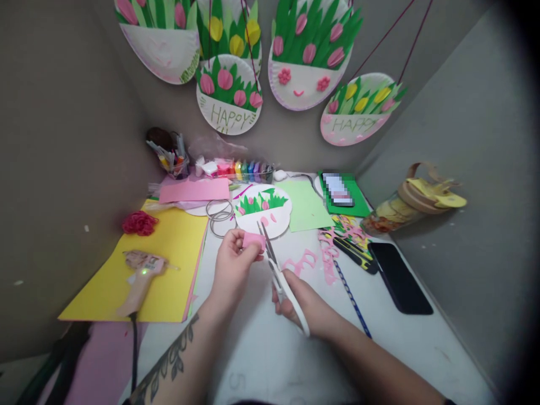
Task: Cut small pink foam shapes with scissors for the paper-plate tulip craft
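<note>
The left hand [232,261] pinches a pink paper piece [253,241] up off the table [261,349], giving the blades room. The right hand [301,306], at five o'clock from it, is closed around the scissors [276,270], which bite its edge.

Soft, even indoor light falls from above, bright on the white surface [261,349] and casting only faint shadows. Wide-angle distortion bends the grey walls, and a dark vignette eats the right corners. The image is slightly soft; one small patch is pixelated.
</note>
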Tool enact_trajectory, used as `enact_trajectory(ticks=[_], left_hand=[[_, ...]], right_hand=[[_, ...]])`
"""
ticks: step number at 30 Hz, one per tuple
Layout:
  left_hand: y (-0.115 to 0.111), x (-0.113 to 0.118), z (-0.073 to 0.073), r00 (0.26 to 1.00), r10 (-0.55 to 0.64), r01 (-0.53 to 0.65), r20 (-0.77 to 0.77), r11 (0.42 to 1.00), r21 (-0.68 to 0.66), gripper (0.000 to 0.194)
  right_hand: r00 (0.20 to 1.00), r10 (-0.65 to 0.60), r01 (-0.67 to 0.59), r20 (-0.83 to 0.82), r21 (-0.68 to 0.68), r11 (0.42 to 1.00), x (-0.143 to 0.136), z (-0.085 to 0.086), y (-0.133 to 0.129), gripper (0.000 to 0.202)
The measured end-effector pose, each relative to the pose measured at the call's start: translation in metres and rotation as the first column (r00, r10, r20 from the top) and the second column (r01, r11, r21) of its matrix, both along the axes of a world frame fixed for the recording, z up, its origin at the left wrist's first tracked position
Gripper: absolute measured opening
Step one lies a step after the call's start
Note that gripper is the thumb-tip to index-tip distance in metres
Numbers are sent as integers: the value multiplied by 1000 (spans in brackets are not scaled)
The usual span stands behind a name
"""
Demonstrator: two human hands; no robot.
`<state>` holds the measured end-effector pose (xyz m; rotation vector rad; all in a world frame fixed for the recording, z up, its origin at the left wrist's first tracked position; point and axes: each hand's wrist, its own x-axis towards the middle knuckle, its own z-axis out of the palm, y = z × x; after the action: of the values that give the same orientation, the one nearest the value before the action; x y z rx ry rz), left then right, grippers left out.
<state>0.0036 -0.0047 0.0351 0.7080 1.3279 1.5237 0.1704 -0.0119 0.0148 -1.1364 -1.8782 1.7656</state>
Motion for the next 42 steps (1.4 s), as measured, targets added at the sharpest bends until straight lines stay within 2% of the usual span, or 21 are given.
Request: enact_trajectory(ticks=[3, 7, 20, 33, 42], left_hand=[[0, 1, -1, 1000, -20, 20, 0, 1000, 12, 20], [0, 3, -2, 1000, -14, 14, -5, 1000, 13, 24], [-1, 2, -2, 1000, -9, 10, -17, 1000, 28, 23], [-1, 2, -2, 1000, -22, 22, -7, 999, 30, 21], [-1, 4, 3, 1000, -11, 11, 15, 1000, 9, 24]], right_hand=[[1000, -10, 11, 22, -14, 1000, -2, -1, 0, 31], [1000, -3, 3, 1, -12, 1000, -1, -5, 0, 27], [999, 26, -25, -41, 22, 999, 1, -7, 1, 48], [999, 43, -43, -2, 63, 997, 2, -5, 1, 41], [999, 32, -31, -19, 58, 998, 3, -12, 2, 49]])
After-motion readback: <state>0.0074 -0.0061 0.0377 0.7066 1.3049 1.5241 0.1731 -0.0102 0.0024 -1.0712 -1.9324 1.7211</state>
